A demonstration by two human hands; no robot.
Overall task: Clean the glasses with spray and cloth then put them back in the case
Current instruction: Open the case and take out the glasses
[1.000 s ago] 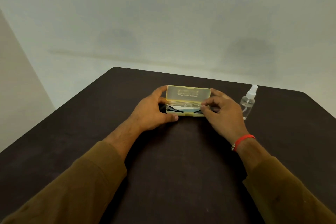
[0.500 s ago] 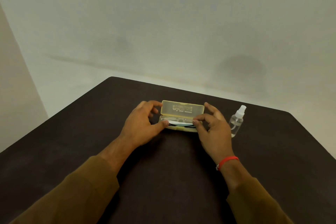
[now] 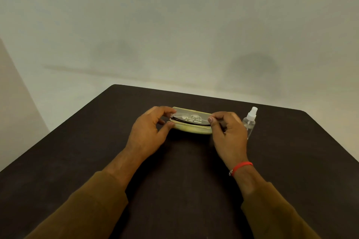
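A pale yellow glasses case lies open in the middle of the dark table, its lid tipped back. The glasses, thin dark frame and clear lenses, are held just above the case's base, in front of the lid. My left hand pinches their left end, its thumb against the case's left edge. My right hand, with a red band at the wrist, pinches their right end. A small clear spray bottle with a white nozzle stands upright just right of my right hand. No cloth shows.
The dark brown table ends a little behind the case, with a pale wall beyond it. Its right edge runs diagonally past the spray bottle.
The glasses have come up out of the case's base, held at both ends. The view has tilted upward, so hands and case sit lower in the frame.
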